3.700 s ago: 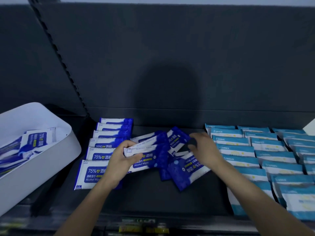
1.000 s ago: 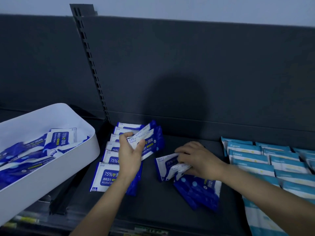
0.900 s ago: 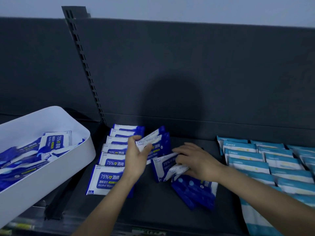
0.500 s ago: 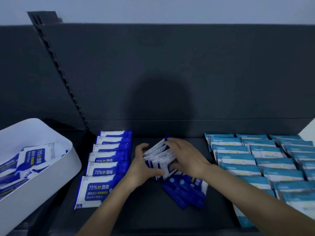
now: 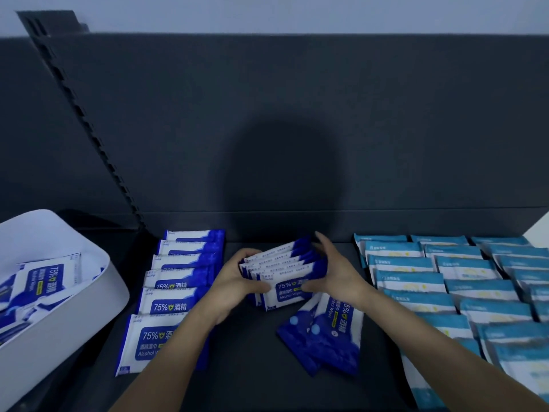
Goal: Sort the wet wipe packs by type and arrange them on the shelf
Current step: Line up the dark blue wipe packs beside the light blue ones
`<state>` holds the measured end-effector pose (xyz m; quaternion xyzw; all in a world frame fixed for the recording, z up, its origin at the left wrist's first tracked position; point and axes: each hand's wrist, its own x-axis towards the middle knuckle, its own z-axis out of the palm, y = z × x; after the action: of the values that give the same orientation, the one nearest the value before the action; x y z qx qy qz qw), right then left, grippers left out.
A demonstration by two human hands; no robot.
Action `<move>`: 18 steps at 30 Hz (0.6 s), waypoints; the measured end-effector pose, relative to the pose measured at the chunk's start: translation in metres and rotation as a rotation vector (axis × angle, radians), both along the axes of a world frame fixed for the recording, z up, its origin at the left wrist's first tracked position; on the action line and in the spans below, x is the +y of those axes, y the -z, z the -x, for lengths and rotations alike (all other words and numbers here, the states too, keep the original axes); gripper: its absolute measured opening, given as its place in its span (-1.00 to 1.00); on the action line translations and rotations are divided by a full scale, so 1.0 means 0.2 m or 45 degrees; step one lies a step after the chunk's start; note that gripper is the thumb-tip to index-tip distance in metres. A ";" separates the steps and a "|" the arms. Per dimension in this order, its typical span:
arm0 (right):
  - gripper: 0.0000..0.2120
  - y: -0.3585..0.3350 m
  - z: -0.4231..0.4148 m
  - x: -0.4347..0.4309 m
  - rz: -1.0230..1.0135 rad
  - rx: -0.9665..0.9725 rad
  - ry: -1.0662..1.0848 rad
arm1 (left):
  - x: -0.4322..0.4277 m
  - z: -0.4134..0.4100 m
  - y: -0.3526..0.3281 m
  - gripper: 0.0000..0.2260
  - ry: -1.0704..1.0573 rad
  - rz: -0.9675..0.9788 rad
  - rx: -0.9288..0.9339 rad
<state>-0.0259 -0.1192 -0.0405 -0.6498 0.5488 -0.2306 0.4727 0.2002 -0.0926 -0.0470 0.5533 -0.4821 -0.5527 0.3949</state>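
Left hand (image 5: pixel 234 285) and right hand (image 5: pixel 341 276) clasp blue wipe stack (image 5: pixel 283 263)

My stack (image 5: pixel 285 272) sits on the shelf (image 5: pixel 252 367): loose packs (image 5: pixel 326 337) before it, one row (image 5: pixel 178 281) left, several rows (image 5: pixel 463 281) right, bin (image 5: pixel 59 337) farthest left.

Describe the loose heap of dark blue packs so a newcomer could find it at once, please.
On the dark shelf, look between the neat dark blue row at left and the light blue rows at right. Just this side of the right hand, which holds a bundle, lies the loose heap. It alone lies askew, its labels turned sideways.
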 end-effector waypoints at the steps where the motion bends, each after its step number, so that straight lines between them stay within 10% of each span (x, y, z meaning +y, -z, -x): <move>1: 0.06 0.00 0.00 -0.01 -0.020 -0.031 0.000 | -0.01 0.00 0.00 -0.52 0.052 -0.006 0.005; 7: -0.51 0.01 0.03 -0.07 0.094 -0.124 0.192 | -0.16 0.07 -0.04 -0.52 0.186 0.064 -0.030; 18: -0.47 0.03 0.11 -0.08 0.123 0.060 0.286 | -0.19 0.28 0.08 -0.27 0.102 0.066 -0.137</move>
<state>-0.0472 -0.1345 -0.0474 -0.6114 0.6173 -0.2930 0.3992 0.1444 -0.1312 -0.0634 0.5521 -0.5386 -0.5247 0.3603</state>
